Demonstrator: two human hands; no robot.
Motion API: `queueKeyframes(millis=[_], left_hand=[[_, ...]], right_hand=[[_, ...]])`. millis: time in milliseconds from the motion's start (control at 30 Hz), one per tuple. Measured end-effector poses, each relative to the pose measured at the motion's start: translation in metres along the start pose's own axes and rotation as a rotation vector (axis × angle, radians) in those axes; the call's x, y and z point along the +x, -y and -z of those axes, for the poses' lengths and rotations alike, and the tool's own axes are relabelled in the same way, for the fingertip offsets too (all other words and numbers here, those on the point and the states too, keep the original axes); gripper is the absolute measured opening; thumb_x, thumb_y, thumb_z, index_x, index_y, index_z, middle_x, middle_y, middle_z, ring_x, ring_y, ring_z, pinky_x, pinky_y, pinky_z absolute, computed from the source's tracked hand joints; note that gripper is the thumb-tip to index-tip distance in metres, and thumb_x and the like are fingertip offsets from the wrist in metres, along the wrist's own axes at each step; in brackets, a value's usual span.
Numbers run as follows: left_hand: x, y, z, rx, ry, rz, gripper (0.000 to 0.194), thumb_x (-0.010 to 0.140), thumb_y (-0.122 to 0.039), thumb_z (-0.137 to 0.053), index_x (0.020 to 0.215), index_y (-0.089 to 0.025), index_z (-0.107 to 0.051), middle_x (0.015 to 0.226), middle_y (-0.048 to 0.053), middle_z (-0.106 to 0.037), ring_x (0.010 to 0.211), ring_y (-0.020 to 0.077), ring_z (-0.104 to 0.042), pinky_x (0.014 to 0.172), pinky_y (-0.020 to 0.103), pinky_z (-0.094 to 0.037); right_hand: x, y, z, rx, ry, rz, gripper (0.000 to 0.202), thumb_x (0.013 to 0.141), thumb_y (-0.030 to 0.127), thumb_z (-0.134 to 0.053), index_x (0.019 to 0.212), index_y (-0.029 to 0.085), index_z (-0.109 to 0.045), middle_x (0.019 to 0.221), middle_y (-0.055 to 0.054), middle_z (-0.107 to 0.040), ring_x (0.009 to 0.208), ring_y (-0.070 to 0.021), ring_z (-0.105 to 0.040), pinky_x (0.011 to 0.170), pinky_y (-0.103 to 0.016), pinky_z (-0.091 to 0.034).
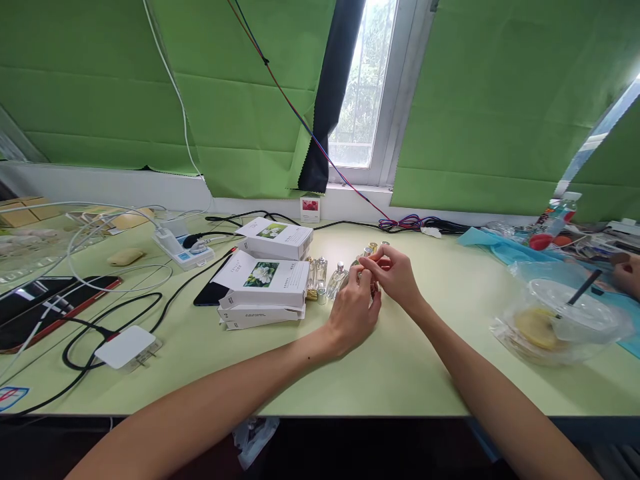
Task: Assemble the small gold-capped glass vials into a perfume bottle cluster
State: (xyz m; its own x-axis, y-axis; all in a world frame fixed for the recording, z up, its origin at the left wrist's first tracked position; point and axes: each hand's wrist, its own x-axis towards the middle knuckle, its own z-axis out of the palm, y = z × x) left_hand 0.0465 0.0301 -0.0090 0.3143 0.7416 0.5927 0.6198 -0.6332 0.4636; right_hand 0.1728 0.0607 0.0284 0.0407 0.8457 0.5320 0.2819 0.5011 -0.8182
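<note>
Two hands, the left hand (354,310) and the right hand (399,279), are brought together with fingers bent over the table (390,380); whether an item is gripped by either cannot be told, the fingertips being partly hidden. Small glass bottles (337,281) are grouped just beside and behind the hands, near the stacked white boxes (270,283)

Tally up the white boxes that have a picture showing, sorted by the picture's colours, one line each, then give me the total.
Green-and-white picture: 2, the near box and the box behind it
Red picture: 1, the small box at the back
Total: 3
</note>
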Motion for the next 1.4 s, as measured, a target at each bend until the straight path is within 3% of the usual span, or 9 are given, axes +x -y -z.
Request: queueKeyframes(millis=[500,1400], left_hand=[[-0.0014,-0.0041,0.0066,-0.014,0.026,-0.018,0.036,0.077,-0.012,-0.052,0.11,-0.022,-0.043,0.124,0.012,-0.05,0.088,0.0227,-0.063,0.072,0.038,-0.057],[-0.0009,-0.003,0.0045,0.014,0.013,-0.034,0.033,0.08,-0.011,-0.05,0.111,-0.021,-0.044,0.122,0.013,-0.052,0.092,0.0237,-0.062,0.074,0.039,-0.056]], right_hand=[[-0.0019,0.0005,0.0003,-0.036,0.03,0.049,0.043,0.086,0.06,-0.067,0.072,0.021,-0.053,0.066,0.001,-0.057,0.052,-0.0126,-0.056,0.048,-0.027,-0.047],[-0.0005,0.0008,-0.0002,-0.066,-0.006,0.02,0.045,0.081,0.061,-0.071,0.069,0.021,-0.053,0.072,-0.003,-0.067,0.054,-0.014,-0.06,0.053,-0.029,-0.051]])
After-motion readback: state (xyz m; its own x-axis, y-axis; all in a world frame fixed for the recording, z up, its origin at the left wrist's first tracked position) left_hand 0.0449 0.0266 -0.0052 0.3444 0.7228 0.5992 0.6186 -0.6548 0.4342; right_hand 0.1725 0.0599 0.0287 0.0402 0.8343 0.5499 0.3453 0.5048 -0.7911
